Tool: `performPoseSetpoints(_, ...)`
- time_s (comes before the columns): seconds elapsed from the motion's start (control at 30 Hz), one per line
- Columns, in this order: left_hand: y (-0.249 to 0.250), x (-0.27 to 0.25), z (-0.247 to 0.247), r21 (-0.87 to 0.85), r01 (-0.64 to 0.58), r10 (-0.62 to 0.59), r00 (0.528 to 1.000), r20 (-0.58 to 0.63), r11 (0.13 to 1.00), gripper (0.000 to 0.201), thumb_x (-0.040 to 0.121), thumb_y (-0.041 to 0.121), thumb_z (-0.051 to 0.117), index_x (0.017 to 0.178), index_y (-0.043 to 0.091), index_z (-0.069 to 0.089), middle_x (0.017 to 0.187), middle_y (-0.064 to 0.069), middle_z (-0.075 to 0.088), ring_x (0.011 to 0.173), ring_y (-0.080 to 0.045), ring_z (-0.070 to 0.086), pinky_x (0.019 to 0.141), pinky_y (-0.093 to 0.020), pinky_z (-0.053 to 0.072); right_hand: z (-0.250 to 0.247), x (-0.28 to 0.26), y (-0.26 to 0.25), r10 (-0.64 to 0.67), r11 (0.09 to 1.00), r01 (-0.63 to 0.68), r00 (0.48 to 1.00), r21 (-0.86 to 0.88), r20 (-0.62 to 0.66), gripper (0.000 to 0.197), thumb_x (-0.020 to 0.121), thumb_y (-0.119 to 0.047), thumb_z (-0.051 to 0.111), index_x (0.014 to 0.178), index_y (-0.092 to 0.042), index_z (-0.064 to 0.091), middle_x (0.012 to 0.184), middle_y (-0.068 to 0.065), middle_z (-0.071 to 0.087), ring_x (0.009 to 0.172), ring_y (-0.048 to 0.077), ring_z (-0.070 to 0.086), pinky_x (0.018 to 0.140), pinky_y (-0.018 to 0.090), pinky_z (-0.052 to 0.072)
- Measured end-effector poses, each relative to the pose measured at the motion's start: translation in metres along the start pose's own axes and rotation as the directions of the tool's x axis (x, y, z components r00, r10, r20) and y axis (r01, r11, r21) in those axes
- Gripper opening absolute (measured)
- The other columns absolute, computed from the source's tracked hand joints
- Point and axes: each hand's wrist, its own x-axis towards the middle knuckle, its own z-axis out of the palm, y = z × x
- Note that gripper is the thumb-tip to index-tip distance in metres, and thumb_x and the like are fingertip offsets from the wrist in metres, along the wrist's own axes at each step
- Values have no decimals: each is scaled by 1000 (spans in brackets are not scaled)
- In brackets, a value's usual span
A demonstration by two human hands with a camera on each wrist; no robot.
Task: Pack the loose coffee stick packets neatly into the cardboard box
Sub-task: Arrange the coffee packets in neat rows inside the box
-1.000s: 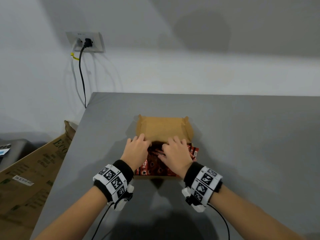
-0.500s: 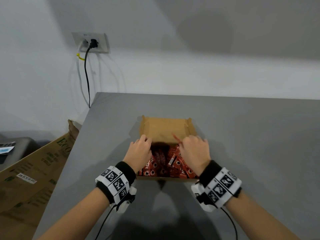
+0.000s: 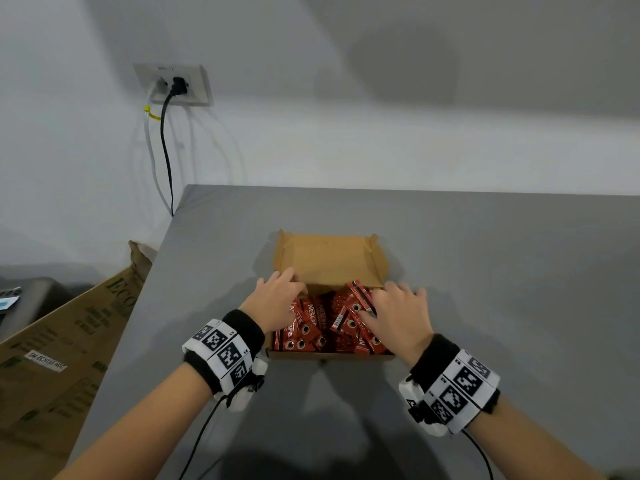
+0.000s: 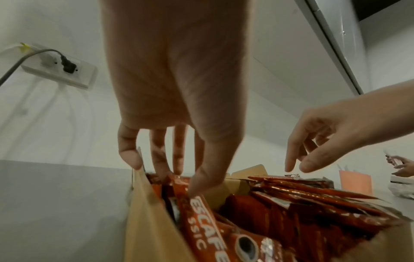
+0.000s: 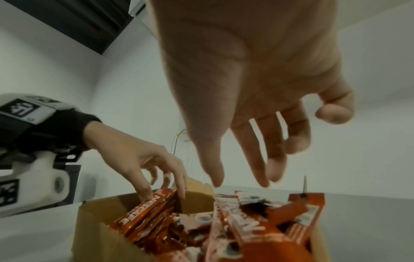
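Grey and plain, the counter (image 3: 485, 271) stands against a white wall with a socket (image 3: 175, 85) at about 10 o'clock from the cardboard box (image 3: 329, 261), and this box sits in the middle of the counter with its lid flap open toward 12 o'clock. Red coffee stick packets (image 3: 313, 327) fill the box; most lie with their long axis from 6 to 12 o'clock, but on the right side some packets cross the others, and one tilted packet (image 3: 362, 301) points up toward 11 o'clock, its far end above the pile. The left hand (image 3: 277, 299) is at the 9 o'clock side of the box, its fingers (image 4: 161, 156) curved down behind the far ends of the left packets and the thumb resting on one packet; it touches them but I cannot say it pinches any. The right hand (image 3: 398, 317) is spread, fingers relaxed and holding nothing, hovering over the 3 o'clock side. In the right wrist view its fingertips (image 5: 262, 175) are just above the crossed packets, not touching. The tilted packet lies just at 10 o'clock from this hand, so I judge the right hand is nearer and should turn it parallel to the others and press it flat.
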Motion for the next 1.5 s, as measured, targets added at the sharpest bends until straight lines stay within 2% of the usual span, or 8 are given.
performPoseSetpoints(0.1, 0, 2, -8, 120, -27, 22, 999, 42, 992, 45, 82, 25, 58, 126, 27, 48, 123, 0, 36, 112, -18, 37, 93, -32, 36, 4, 5, -21, -144, 981, 150, 988, 125, -55, 28, 93, -33, 47, 102, -12, 61, 107, 5, 59, 106, 23, 52, 92, 38, 39)
performPoseSetpoints(0.33, 8, -1, -4, 359, -5, -45, 990, 130, 933, 42, 85, 31, 53, 123, 14, 47, 127, -9, 36, 116, -25, 36, 93, -39, 36, 33, 29, -79, -263, 960, 277, 942, -40, 208, 58, 83, -54, 56, 118, -7, 51, 122, 12, 53, 117, 30, 40, 99, 47, 31)
performPoseSetpoints(0.47, 8, 0, -2, 419, -9, -40, 993, 109, 908, 31, 85, 21, 52, 115, 11, 52, 126, -11, 37, 115, -26, 37, 88, -35, 38, 47, 32, -86, -215, 975, 223, 952, -13, 216, 74, 79, -65, 53, 123, -6, 44, 123, 13, 47, 115, 30, 39, 97, 46, 31)
performPoseSetpoints(0.67, 2, 1, -6, 466, -43, 5, 997, 83, 884, 32, 84, 24, 58, 114, 12, 54, 127, -11, 35, 116, -27, 35, 91, -35, 36, 50, 32, -88, -201, 963, 162, 965, 217, 168, 60, 82, -42, 63, 123, -3, 43, 125, 14, 44, 118, 31, 39, 96, 43, 36)
performPoseSetpoints(0.87, -10, 0, -15, 283, -85, 72, 996, 54, 955, 36, 83, 25, 59, 118, 18, 52, 125, -2, 39, 113, -22, 37, 92, -35, 34, 47, 31, -87, -195, 876, 98, 967, 472, 162, 53, 84, -29, 66, 119, -1, 39, 119, 18, 56, 113, 32, 51, 92, 39, 44)
performPoseSetpoints(1.13, -18, -2, -28, -205, -138, 142, 990, 7, 969, 14, 77, 16, 69, 79, 16, 56, 83, -1, 61, 78, -17, 58, 69, -29, 48, 40, 36, -82, -247, 800, 138, 962, 583, 112, 28, 87, -26, 60, 106, -5, 60, 106, 14, 65, 99, 32, 60, 85, 38, 49)
performPoseSetpoints(1.33, -12, -7, -41, -434, -232, 85, 940, -331, 871, 59, 79, 10, 67, 131, 21, 42, 119, 11, 39, 105, -2, 45, 85, -13, 40, 14, 39, -39, -121, 795, 73, 992, 603, 39, 14, 93, -23, 52, 94, -9, 57, 82, 1, 60, 70, 20, 60, 64, 32, 51)
performPoseSetpoints(1.5, 1, -7, -34, -375, -188, 90, 960, -264, 908, 28, 88, 9, 56, 116, 17, 56, 111, 7, 52, 90, 1, 50, 91, -20, 45, 21, 35, 3, 38, 843, -45, 999, 536, 24, 21, 92, -31, 51, 88, -11, 56, 77, 3, 62, 65, 19, 61, 58, 27, 48)
